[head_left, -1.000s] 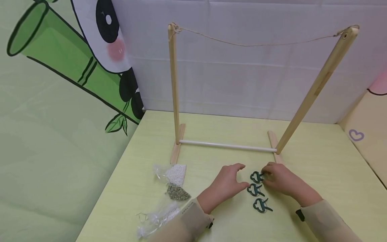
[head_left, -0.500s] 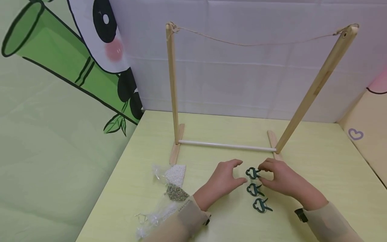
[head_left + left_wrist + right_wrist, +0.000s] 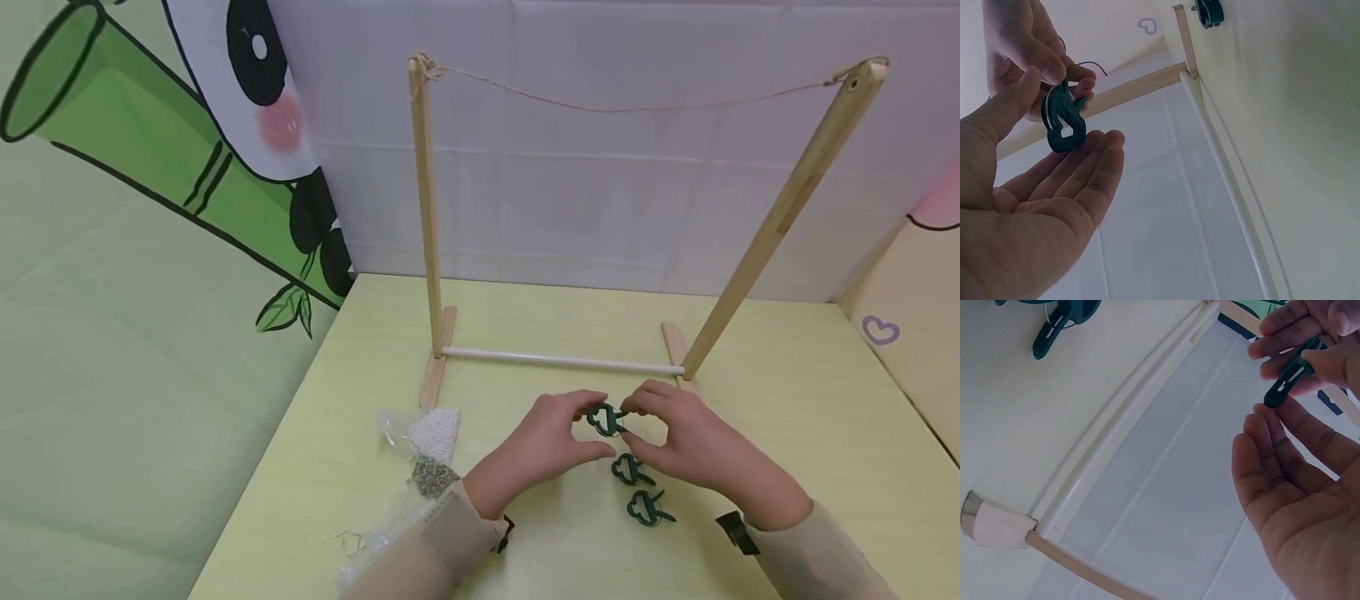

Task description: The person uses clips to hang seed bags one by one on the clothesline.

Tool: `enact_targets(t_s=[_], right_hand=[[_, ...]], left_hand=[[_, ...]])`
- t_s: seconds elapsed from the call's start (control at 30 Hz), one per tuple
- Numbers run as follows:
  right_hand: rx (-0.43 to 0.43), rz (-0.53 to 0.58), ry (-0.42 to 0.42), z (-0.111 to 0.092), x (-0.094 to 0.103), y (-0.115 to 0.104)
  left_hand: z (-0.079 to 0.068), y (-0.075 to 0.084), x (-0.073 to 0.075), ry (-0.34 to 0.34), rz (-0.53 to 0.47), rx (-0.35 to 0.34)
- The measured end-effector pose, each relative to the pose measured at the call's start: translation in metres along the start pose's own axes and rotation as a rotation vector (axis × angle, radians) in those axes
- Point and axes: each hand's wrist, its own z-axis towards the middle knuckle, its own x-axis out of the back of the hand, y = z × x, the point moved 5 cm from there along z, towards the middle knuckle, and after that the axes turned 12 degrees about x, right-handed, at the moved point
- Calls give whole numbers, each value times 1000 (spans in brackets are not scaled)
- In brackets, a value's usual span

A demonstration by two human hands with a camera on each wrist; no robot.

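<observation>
My right hand (image 3: 690, 433) pinches the handle end of a dark green spring clip (image 3: 606, 420) between thumb and fingers, held above the table. My left hand (image 3: 543, 437) is around the clip's rounded end, its fingers nearly straight and the thumb apart. Seen from the left wrist, the left fingertips (image 3: 1110, 137) are right under the rounded end of the clip (image 3: 1066, 125). Two more green spring clips lie on the table below the hands, a nearer one (image 3: 647, 507) and a farther one (image 3: 628, 469).
Behind the hands stands a frame with a left wooden post (image 3: 426, 208), a right wooden post (image 3: 787, 221), a white rod (image 3: 562, 361) low down and a sagging string (image 3: 585, 108) on top. Clear bags of white beads (image 3: 435, 433) and grey-green grains (image 3: 433, 477) lie left, partly behind the left sleeve.
The right hand has taken the farthest clip from the row and moved it left, up to the left hand. The other two clips have stayed in place.
</observation>
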Motion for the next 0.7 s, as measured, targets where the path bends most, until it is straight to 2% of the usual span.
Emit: enact_targets(t_s=[0.5, 0.7], right_hand=[[28, -3, 59, 13, 12, -16], [34, 27, 73, 13, 11, -17]], left_hand=[[-3, 7, 14, 33, -62, -30], [-7, 6, 19, 48, -104, -13]])
